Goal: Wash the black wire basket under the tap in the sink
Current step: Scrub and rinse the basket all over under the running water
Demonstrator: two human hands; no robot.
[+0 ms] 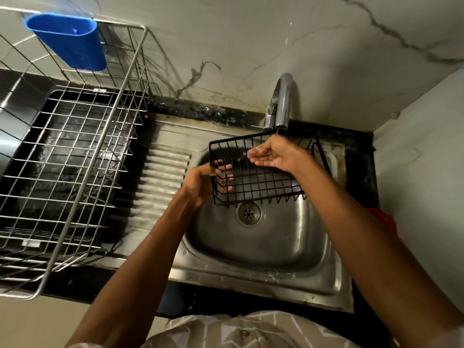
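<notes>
midway, perhaps: the black wire basket (261,172) is held tilted over the bowl of the steel sink (263,249), its far rim just under the spout of the chrome tap (282,101). the left hand (203,182) holds the basket's left end, fingers curled through the wires in a firm grip. the right hand (276,156) lies inside the basket with fingers nearly straight and spread flat against the mesh, pressing or rubbing rather than pinching; it looks wet and glistening. a thin trickle seems to fall from the spout onto that hand, though the flow is too faint to be sure of. no soap, sponge or suds can be seen. by this showing the wash is under way and not finished: only the part near the tap appears to be under water, and the basket's near side and left end are judged still to need rinsing before it can be set to drain. the drain (248,213) sits directly below. to the left, a steel dish rack (75,151) stands on the dark bench (75,285), a blue plastic holder (70,41) hooked on its back rail. a red object (384,219) peeks out at the sink's right.
</notes>
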